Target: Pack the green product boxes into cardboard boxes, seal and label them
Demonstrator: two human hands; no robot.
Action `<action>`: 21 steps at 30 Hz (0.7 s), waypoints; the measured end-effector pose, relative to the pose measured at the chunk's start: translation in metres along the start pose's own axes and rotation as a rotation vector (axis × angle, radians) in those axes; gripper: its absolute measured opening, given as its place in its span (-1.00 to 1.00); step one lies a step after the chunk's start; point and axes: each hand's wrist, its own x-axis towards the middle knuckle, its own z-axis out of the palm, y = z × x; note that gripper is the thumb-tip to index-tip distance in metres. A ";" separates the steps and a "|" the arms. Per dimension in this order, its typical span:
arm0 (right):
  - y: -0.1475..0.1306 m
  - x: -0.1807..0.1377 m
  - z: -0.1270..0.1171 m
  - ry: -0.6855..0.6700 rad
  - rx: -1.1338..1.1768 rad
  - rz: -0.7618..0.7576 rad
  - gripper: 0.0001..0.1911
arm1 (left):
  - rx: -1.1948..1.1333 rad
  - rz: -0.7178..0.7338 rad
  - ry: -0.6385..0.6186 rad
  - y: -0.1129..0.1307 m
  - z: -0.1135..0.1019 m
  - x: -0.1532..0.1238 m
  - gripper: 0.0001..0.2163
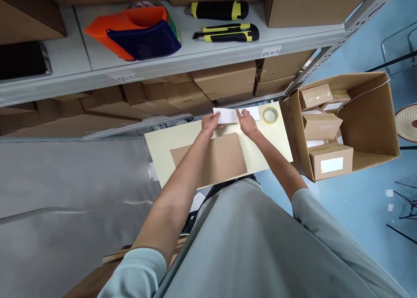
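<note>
Pinching a white paper slip (228, 115) at the far edge of the pale tabletop (156, 146): left hand (211, 122) with fingers (217, 117) narrowed onto the slip's left end, right hand (247, 123) with fingers (240, 114) pressing down on its right part. Lying flat across the far rim, the slip, just short of the shelving frame behind it. Sitting just beside the right hand, a roll of clear tape (270, 114), close to the tabletop's right corner. Lying flat nearer the body, a brown cardboard piece (224, 159), partly crossed by the left forearm, with bare tabletop showing on its left and right. Standing against the tabletop's right edge, an open carton (374, 115) holding small taped boxes (330, 160). Leaving open room to the left, grey floor (65, 180); to the right beyond the carton, blue floor. Overhanging the far side, a shelf (195, 50) carrying two utility knives (228, 32) and an orange and blue tape dispenser (137, 31).
</note>
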 end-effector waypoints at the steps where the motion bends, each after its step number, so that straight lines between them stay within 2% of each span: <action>1: 0.001 0.004 0.002 -0.030 -0.005 0.028 -0.12 | 0.004 -0.001 0.005 -0.001 -0.001 0.000 -0.66; 4: 0.000 0.013 0.009 -0.093 -0.018 0.064 -0.10 | 0.012 0.000 0.052 -0.002 0.000 -0.002 -0.68; 8: -0.001 0.019 0.018 -0.086 -0.031 0.075 -0.11 | 0.070 0.041 0.098 -0.001 0.003 -0.004 -0.81; 13: 0.002 0.020 0.022 -0.074 -0.036 0.069 -0.15 | 0.234 0.129 0.093 -0.001 0.000 -0.008 -0.88; 21: -0.001 0.017 0.019 -0.088 -0.049 0.086 -0.15 | 0.344 0.107 0.023 -0.005 -0.005 -0.015 -0.87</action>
